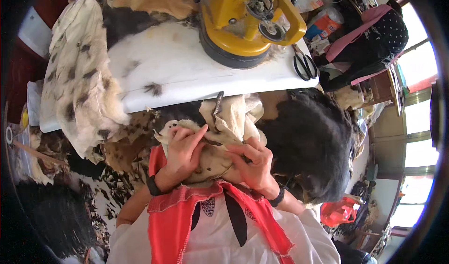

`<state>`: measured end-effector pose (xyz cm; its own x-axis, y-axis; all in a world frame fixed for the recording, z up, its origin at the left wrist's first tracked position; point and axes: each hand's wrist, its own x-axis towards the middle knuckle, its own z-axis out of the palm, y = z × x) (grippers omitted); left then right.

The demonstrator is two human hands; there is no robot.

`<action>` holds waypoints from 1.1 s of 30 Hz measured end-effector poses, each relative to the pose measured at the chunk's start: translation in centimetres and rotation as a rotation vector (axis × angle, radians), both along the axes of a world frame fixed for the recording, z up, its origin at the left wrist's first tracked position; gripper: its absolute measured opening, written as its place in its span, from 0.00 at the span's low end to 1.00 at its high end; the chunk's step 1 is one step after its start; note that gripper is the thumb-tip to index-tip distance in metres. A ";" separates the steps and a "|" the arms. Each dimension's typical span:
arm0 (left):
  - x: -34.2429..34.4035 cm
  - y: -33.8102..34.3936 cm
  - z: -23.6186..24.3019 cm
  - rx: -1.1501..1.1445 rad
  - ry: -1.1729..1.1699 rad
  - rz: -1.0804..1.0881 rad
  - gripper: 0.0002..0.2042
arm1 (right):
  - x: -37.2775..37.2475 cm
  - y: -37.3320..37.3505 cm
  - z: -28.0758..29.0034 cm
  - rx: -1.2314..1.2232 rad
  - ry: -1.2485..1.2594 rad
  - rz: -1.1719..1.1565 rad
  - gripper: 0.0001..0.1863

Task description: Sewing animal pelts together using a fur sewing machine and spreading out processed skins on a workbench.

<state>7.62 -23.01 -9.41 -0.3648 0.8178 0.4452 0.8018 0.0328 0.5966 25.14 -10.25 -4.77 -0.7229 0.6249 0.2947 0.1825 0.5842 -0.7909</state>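
Observation:
A cream-coloured hide (213,162) with a few dark spots and small holes lies across my lap, below the table's front edge. My left hand (183,150) is closed on its left part, with the index finger stretched toward the middle. At the right side of the hide, my right hand (254,162) is pinched, thumb against fingers. Whatever sits in that pinch is too small to make out. Pale folds of hide (234,116) rise toward the table, and a thin dark curved piece (218,103) lies on them; its kind is unclear.
A yellow fur sewing machine (238,25) stands on the white table (163,72), with black-handled scissors (305,65) at its right. A spotted pelt (82,77) hangs over the left edge. Black fur (311,147) lies to my right, near a red plastic bag (337,211). Another person (381,41) bends over at the far right.

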 end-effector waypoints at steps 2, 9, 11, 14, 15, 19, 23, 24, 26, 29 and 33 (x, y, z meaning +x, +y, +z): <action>-0.2 0.1 0.0 -0.008 0.026 -0.010 0.14 | 0.0 0.1 0.3 0.037 -0.002 0.006 0.13; 0.2 -1.2 3.2 0.076 0.426 0.110 0.10 | 0.2 1.1 2.4 0.253 -0.189 0.005 0.15; 0.2 -1.2 4.9 0.077 0.344 0.089 0.09 | 0.3 1.0 4.2 0.407 -0.128 0.074 0.14; -1.6 0.3 3.9 -0.019 0.190 -0.128 0.05 | 1.0 1.2 2.0 0.134 -0.179 0.186 0.09; -2.4 0.9 2.6 -0.077 0.056 -0.206 0.05 | 1.1 1.9 0.4 -0.150 -0.225 0.166 0.09; -4.0 1.6 0.0 -0.080 -0.294 -0.234 0.05 | 1.1 1.6 -0.7 -0.406 -0.222 0.035 0.11; -1.9 1.5 1.0 0.129 -0.146 0.031 0.11 | 0.8 2.3 -0.8 -0.282 -0.186 0.207 0.16; -1.0 1.3 1.4 0.129 -0.143 0.024 0.11 | 0.8 2.3 -0.8 -0.282 -0.182 0.201 0.16; 0.4 0.9 2.1 0.183 -0.039 -0.061 0.14 | 0.5 2.0 -0.6 -0.332 -0.162 0.119 0.12; 1.2 1.5 1.6 0.185 -0.036 -0.183 0.18 | 0.1 1.7 0.2 -0.367 -0.202 0.070 0.09; 1.5 1.7 0.8 0.182 -0.007 -0.182 0.17 | -0.2 1.4 -0.1 -0.341 -0.127 0.026 0.11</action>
